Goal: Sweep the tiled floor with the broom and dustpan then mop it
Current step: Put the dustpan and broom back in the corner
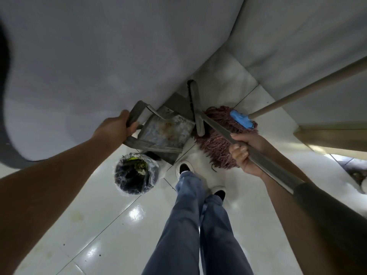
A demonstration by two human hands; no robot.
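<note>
The right hand [245, 153] grips a flat grey handle [258, 155] whose lower end is hidden behind the reddish mop head [216, 147]; what it belongs to is unclear. The left hand [117, 126] grasps the metal dustpan [166, 130] by its handle, against the wall above a lined waste bin [137, 173]. The mop's wooden pole [307, 90] runs out of frame.
</note>
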